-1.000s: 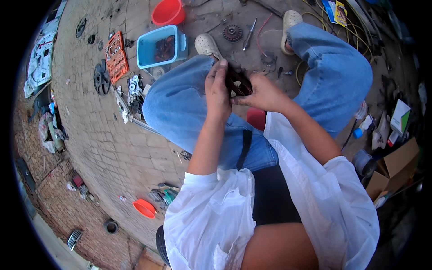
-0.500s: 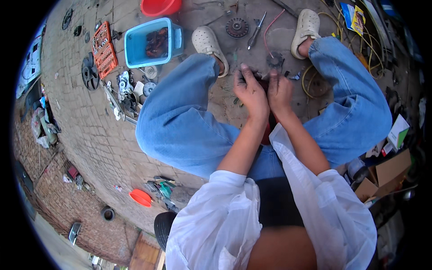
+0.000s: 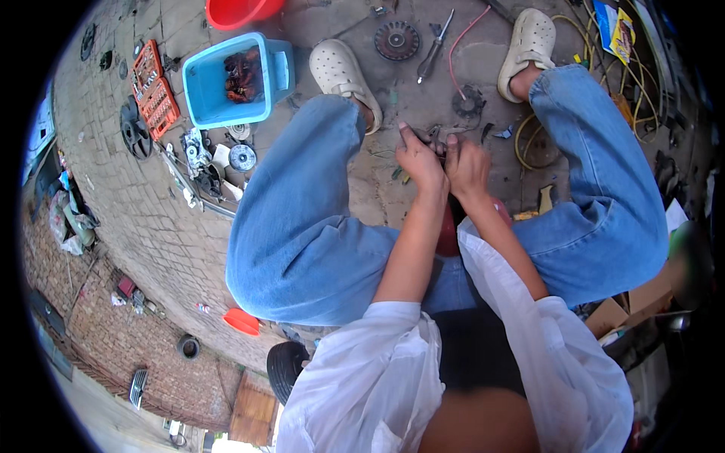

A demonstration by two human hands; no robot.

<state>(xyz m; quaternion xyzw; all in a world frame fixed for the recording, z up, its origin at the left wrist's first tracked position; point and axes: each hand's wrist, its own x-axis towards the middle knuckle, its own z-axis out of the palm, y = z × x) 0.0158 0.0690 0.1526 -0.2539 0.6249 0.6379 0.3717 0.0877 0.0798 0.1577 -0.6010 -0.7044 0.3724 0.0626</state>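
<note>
My left hand [image 3: 421, 162] and my right hand [image 3: 469, 167] are together between my knees, fingers closed. Between their fingertips shows a small dark grey part [image 3: 436, 140], mostly hidden, its kind unclear. Just beyond lies a dark round part [image 3: 468, 102] with a red wire [image 3: 452, 60] running from it. A ring-shaped, coil-like part [image 3: 397, 41] and a screwdriver [image 3: 436, 49] lie farther off on the paving. Under my wrists a red rounded object [image 3: 448, 234] is partly covered by my forearms.
To the left are a blue bin [image 3: 226, 117] with reddish-brown parts inside, a red basin [image 3: 242, 11], an orange tool case [image 3: 156, 90] and loose machine parts [image 3: 198, 155]. At right lie a yellow hose [image 3: 519, 143] and a cardboard box [image 3: 649, 298].
The view has shifted slightly. Both hands stay close together at the dark part, with the right fingers tilted a little differently. More of the red object under my wrists shows.
</note>
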